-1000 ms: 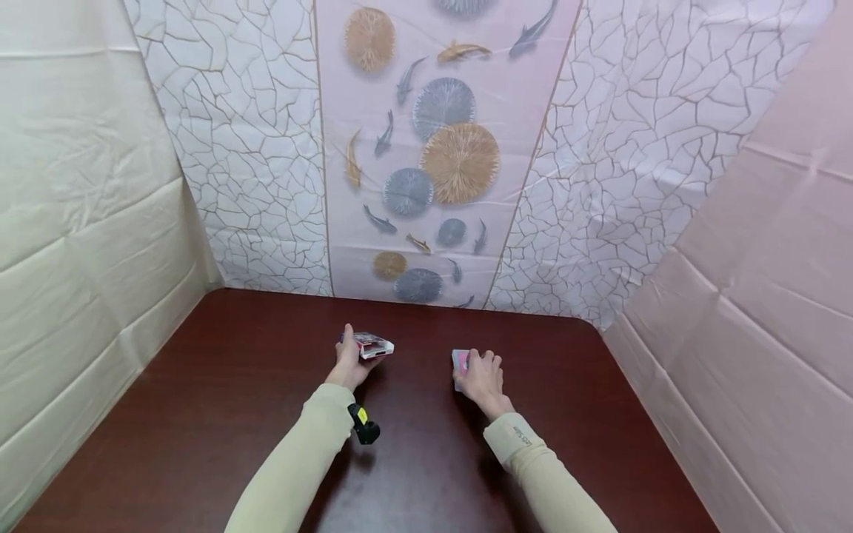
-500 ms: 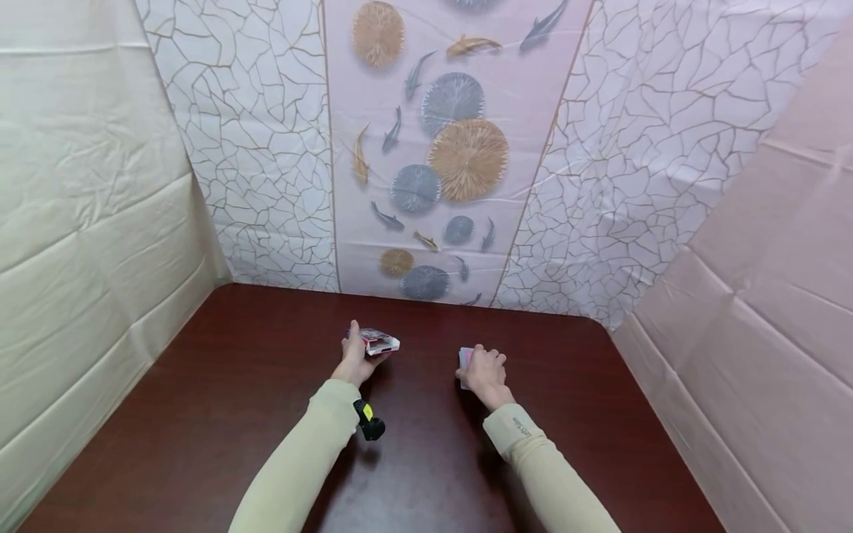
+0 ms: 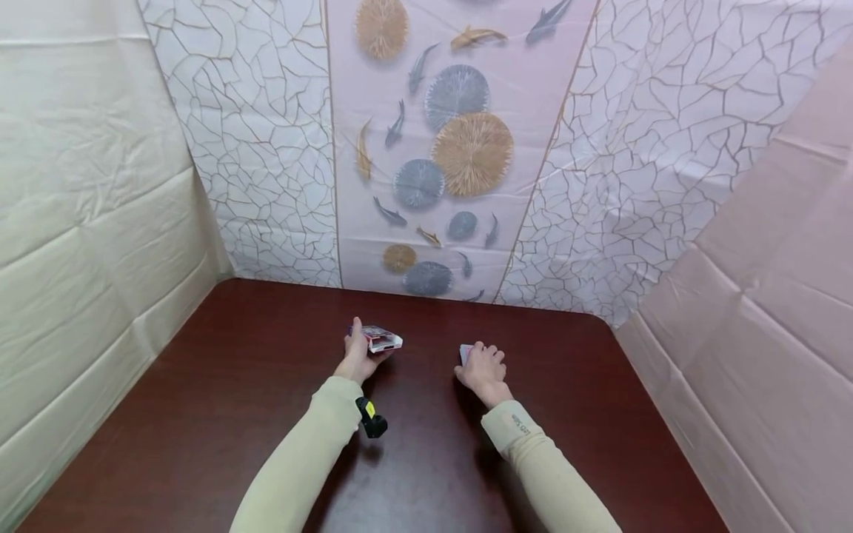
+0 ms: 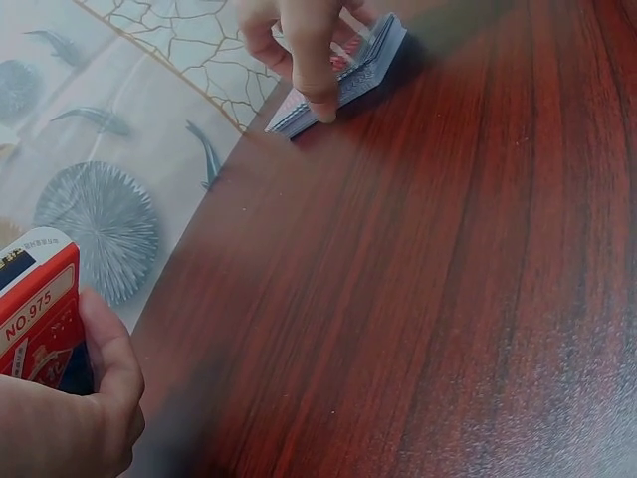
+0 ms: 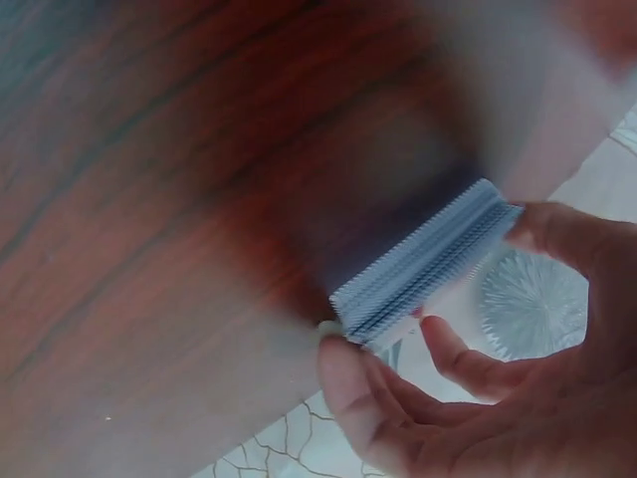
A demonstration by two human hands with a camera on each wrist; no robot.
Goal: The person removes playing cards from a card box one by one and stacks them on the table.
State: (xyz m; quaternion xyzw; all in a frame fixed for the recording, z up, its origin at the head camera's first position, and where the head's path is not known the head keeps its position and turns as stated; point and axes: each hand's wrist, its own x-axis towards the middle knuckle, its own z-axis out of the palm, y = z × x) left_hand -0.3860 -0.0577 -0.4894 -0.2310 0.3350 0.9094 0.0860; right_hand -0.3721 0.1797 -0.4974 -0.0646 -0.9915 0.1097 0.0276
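My left hand (image 3: 358,360) holds a red and white playing-card box (image 3: 384,340) above the far part of the table, thumb on top and fingers beneath. The box's open end faces right. "NO.975" is printed on its red side in the left wrist view. To the right, my right hand (image 3: 483,369) grips a deck of playing cards (image 5: 428,264) from above by its ends. Stacked card edges show in the right wrist view, slightly uneven. The deck stands tilted close over the table, its face partly hidden by the fingers.
The dark reddish-brown table (image 3: 413,459) has a glossy surface. A patterned cloth (image 3: 426,207) hangs behind its far edge, with pale cloth walls (image 3: 100,222) on both sides. A black wrist camera (image 3: 372,419) sits on the left sleeve.
The head view has shifted slightly. The right hand now covers more of the deck, so less of its pink face shows. The left hand keeps the box in nearly the same pose.
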